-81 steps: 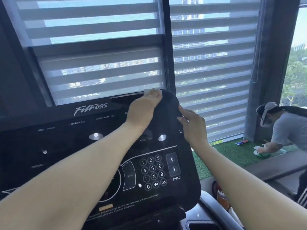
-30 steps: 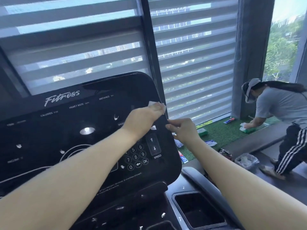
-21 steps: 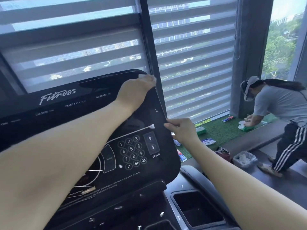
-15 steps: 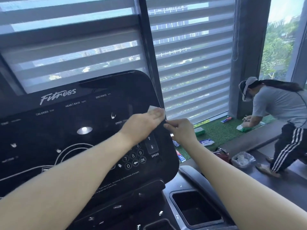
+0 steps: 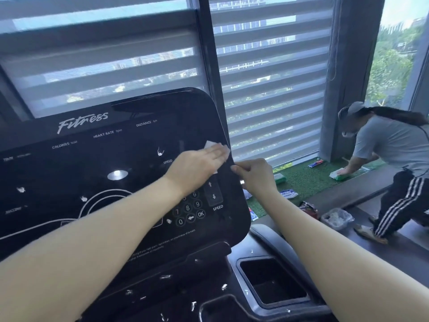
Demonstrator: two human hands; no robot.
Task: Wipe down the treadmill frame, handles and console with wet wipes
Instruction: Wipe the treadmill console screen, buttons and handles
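One wet wipe (image 5: 210,144) lay flat on the treadmill console (image 5: 116,163), near its right edge, just above the SPEED arrow buttons (image 5: 213,191). Pinned there under the left hand (image 5: 199,162), fingers straight and together, palm down on the wipe; white corners poked out past the fingertips and below the palm. Right hand (image 5: 255,176) sat at the console's right edge, just beside the left hand, fingers curled, thumb and forefinger pinching the rim of the panel. Console was glossy black, tilted, printed "Fitness", with CALORIES, HEART RATE, DISTANCE and SPEED labels and a number keypad (image 5: 189,210) partly hidden by the left forearm. Below it, a dark tray with a rectangular cup recess (image 5: 271,282), flecked with white scraps. Behind, striped roller blinds (image 5: 274,77) over the window. Off to the right, a strip of green artificial turf (image 5: 301,180) with wipe packets (image 5: 279,178) lying on it, and a clear plastic bag (image 5: 337,218) on the dark ledge nearby. Second person (image 5: 399,163) in grey T-shirt and striped black track pants bent over the turf, one hand pressed on a white-and-green packet (image 5: 337,175). Trees visible through the far right pane.
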